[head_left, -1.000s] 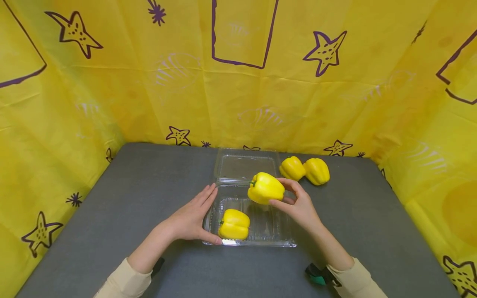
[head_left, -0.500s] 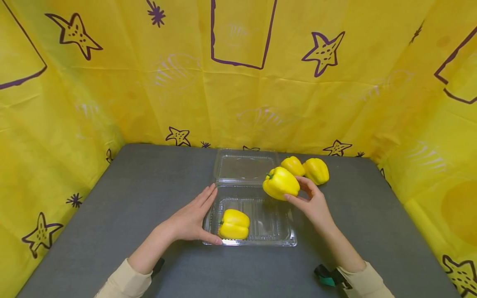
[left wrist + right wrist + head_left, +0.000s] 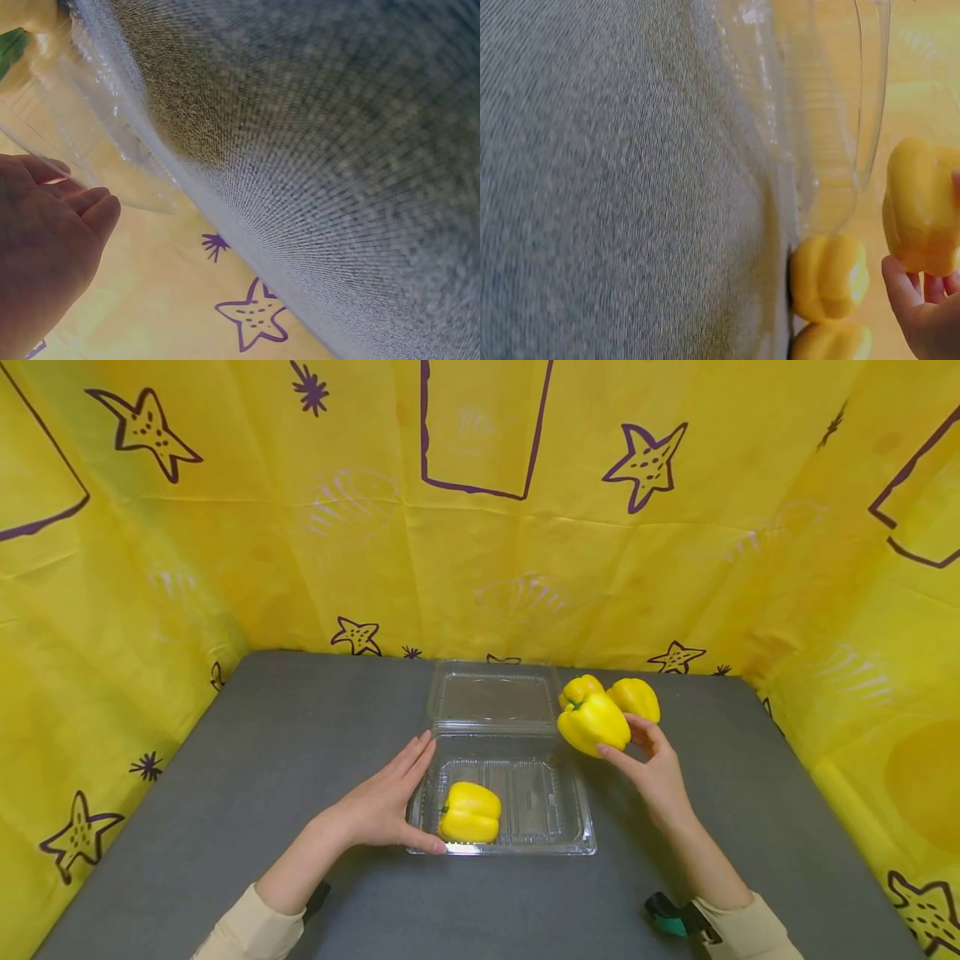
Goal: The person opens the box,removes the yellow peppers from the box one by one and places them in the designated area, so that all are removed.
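My right hand (image 3: 660, 781) holds a yellow bell pepper (image 3: 594, 722) with a green stem, pinched between thumb and fingers. It is raised just past the right side of a clear plastic clamshell container (image 3: 525, 849). In the right wrist view, the held pepper (image 3: 919, 199) appears apart from the two others. A second bell pepper (image 3: 471, 812) lies in the container's front left part. My left hand (image 3: 378, 797) rests along the container's left edge, fingers extended, thumb on the front rim. Through the clear plastic in the left wrist view, a green stem (image 3: 10, 49) shows.
The container's lid (image 3: 495, 697) lies folded back behind its base. Two more yellow bell peppers stand at the back right: one (image 3: 579, 687) is partly hidden by the held pepper, the other (image 3: 637, 697) is beside it. A yellow printed cloth (image 3: 480, 543) surrounds the grey tabletop (image 3: 315, 710).
My right hand has carried its bell pepper rightward from over the container to in front of the two rear peppers. My left hand has stayed at the container's edge.
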`<state>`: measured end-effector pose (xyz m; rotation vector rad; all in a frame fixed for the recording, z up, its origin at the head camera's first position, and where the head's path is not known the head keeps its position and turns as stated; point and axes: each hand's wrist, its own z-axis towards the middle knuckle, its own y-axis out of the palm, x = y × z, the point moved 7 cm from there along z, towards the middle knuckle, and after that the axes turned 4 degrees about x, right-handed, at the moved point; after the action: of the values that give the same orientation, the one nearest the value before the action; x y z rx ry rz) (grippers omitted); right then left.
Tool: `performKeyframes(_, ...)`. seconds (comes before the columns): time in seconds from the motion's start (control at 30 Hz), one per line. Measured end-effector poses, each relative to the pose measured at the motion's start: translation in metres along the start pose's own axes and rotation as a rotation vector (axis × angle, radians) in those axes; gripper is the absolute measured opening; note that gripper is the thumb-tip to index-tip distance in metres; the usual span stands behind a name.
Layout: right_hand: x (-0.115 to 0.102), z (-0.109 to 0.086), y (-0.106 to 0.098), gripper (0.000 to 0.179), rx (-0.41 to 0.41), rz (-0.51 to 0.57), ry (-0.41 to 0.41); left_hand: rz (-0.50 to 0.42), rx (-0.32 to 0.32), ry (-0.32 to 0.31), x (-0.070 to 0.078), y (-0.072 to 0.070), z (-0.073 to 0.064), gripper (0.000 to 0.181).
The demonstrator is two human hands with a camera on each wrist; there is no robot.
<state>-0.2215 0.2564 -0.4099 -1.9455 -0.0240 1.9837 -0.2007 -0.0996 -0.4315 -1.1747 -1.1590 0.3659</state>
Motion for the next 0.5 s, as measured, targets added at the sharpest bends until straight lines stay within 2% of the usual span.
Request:
performKeyframes(0.23, 0.008, 0.005, -0.014, 0.067, 0.069, 0.004, 0.068, 0.009, 0.005, 0.004, -0.001, 0.0, 0.0, 0.137)
performKeyframes(0.5, 0.013, 0.008, -0.031, 0.073, 0.122, -0.029, 0.088, -0.018, -0.002, 0.0, -0.001, 0.001, 0.0, 0.137)
